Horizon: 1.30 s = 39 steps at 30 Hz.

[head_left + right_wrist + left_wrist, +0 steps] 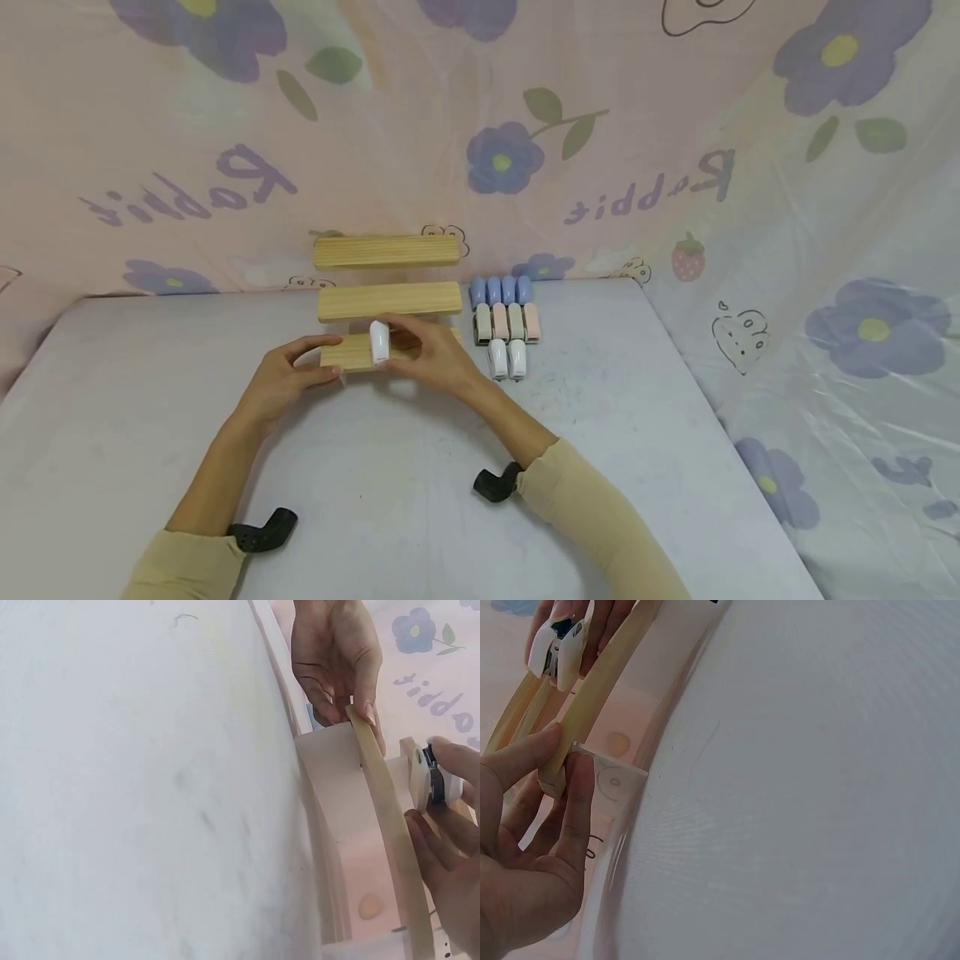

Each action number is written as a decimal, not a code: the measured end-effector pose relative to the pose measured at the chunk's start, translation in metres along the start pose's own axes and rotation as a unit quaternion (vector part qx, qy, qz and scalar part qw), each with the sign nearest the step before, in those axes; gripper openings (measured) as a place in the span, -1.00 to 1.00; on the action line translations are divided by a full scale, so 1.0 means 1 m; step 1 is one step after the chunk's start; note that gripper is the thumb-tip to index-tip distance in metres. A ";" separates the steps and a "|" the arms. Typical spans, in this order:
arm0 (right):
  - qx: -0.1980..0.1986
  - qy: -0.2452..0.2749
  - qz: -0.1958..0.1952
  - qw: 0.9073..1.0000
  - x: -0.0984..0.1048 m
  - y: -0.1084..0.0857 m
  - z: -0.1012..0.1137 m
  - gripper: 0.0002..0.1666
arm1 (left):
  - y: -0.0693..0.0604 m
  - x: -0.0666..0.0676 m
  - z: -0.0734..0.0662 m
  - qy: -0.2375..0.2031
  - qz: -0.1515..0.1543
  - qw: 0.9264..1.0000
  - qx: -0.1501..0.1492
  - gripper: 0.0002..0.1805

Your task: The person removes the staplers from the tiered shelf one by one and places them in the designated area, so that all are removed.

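My right hand (429, 350) pinches a small white stapler (380, 342) between thumb and fingers, upright above the lowest wooden step (347, 354) of a tiered rack. In the right wrist view the stapler (429, 778) shows its dark inner part close beside the wooden strip (390, 817). My left hand (282, 375) grips the left end of that same step, with thumb and fingers on opposite sides of the wood (592, 697). A clear support panel (609, 771) shows beneath the step. Whether the stapler touches the wood cannot be told.
Right of the rack stand two white staplers (507, 359), a row of pink and grey-green ones (515, 323) and several blue ones (501, 291). The middle step (390, 302) and top step (386, 252) rise behind. A printed curtain (420, 167) hangs behind the white table (375, 517).
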State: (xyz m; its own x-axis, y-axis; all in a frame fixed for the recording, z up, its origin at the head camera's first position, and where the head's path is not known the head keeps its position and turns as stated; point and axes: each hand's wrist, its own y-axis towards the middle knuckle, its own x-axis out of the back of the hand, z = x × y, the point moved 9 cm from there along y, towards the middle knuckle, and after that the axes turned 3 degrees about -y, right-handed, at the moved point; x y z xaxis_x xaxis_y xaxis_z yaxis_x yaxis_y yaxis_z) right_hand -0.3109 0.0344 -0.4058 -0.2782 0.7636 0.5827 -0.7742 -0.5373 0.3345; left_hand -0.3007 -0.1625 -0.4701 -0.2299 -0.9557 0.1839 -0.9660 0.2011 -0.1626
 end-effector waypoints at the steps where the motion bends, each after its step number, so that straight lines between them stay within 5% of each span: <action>1: 0.001 0.003 0.000 1.000 0.001 0.000 -0.001 -0.22 | 0.000 0.000 0.000 0.000 0.000 1.000 0.000 -0.27; 19: -0.020 0.043 -0.037 0.998 0.022 -0.014 -0.013 -0.23 | 0.001 -0.001 -0.001 -0.007 0.001 1.000 0.000 -0.28; 39: -0.020 0.010 -0.048 0.999 0.042 -0.030 -0.027 -0.22 | -0.001 0.000 0.000 -0.009 -0.001 1.000 0.001 -0.26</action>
State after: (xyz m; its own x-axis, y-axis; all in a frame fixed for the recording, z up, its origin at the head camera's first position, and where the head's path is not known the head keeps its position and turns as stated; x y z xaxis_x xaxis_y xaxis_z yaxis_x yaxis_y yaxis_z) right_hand -0.3145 0.0923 -0.4118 -0.2129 0.8175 0.5352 -0.8194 -0.4478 0.3579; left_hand -0.3001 -0.1628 -0.4703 -0.2249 -0.9601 0.1664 -0.9665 0.1982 -0.1632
